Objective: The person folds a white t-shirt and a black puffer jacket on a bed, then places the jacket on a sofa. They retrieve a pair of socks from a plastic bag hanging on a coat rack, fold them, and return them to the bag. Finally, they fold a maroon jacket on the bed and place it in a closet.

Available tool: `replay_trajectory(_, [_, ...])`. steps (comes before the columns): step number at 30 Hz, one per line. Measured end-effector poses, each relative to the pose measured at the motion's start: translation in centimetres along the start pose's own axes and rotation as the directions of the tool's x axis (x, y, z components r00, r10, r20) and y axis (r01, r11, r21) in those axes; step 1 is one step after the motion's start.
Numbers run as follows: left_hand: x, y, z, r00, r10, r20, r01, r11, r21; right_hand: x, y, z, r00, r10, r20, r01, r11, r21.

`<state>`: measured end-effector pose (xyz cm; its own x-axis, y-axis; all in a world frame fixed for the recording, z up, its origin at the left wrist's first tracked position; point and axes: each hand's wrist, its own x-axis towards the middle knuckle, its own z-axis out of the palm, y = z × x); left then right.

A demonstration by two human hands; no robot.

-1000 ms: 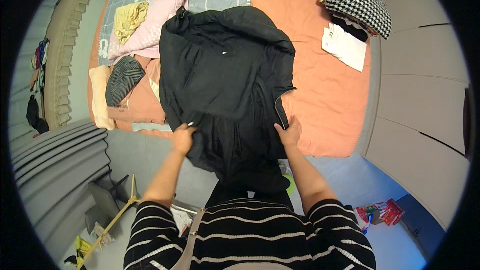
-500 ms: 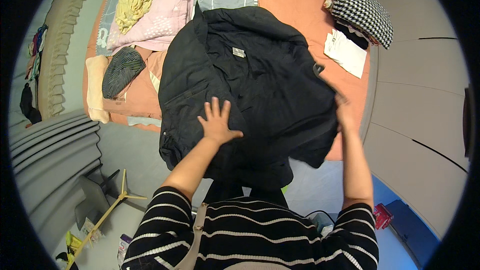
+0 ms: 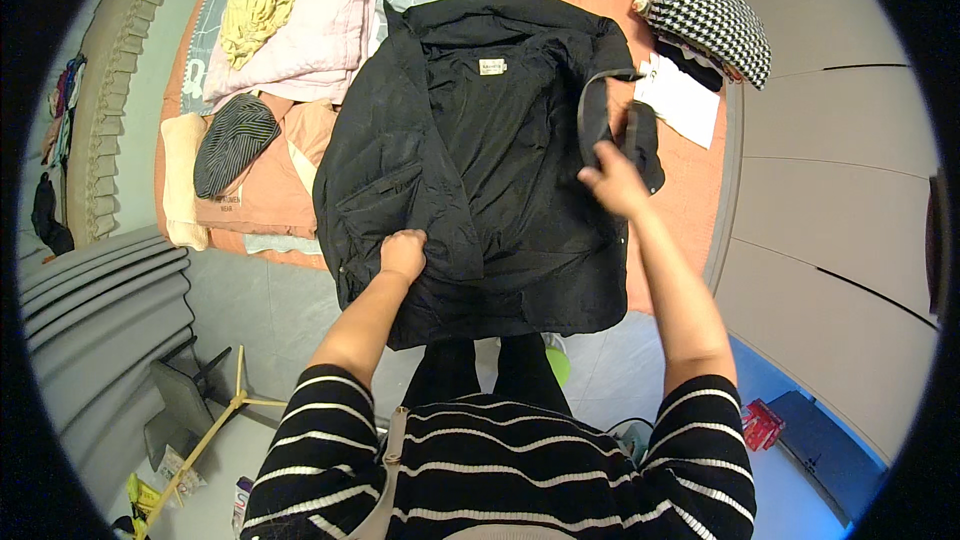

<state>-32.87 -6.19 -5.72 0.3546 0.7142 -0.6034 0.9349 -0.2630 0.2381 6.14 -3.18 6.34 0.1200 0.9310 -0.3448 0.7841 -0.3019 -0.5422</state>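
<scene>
A black jacket (image 3: 530, 210) lies spread over the edge of the bed, its collar away from me and its front open on the dark lining. A pale label (image 3: 492, 67) shows inside the neck. My left hand (image 3: 403, 254) is closed on the cloth of the left front, below a slanted pocket. At the jacket's right side, my right hand (image 3: 617, 184) grips the raised front edge, which bends upward in a loop. Its fingertips are slightly blurred and partly hidden by the cloth.
Left of the jacket lie a folded pink quilt (image 3: 330, 15), a yellow cloth (image 3: 257, 22) and a striped dark garment (image 3: 236, 147). A houndstooth bundle (image 3: 708, 20) and a folded white cloth (image 3: 685, 105) sit at the right. Pale cabinets (image 3: 800, 160) line the right side.
My right hand has moved left and slightly farther away, bringing the jacket's right front edge inward. My left hand has gone from spread flat to closed on the cloth, slightly left.
</scene>
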Motion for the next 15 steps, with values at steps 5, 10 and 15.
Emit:
replay_trajectory(5, [-3.8,0.4,-6.9,0.987,-0.058,-0.153,-0.131,0.282,-0.951,-3.5,-2.2,5.4,0.985,-0.046,-0.168,0.024,0.991,-0.133])
replay_trajectory(10, [-9.6,2.7,-5.8,0.850,0.516,0.106,-0.198,0.500,-0.843,-4.3,-3.8,4.2,0.969,0.020,-0.245,-0.061,0.985,-0.163])
replay_trajectory(15, [-8.6,3.2,5.7,0.960,0.269,0.082,-0.215,0.890,-0.402,-4.4,-2.9,6.1,0.986,-0.090,-0.138,0.071,0.988,-0.140])
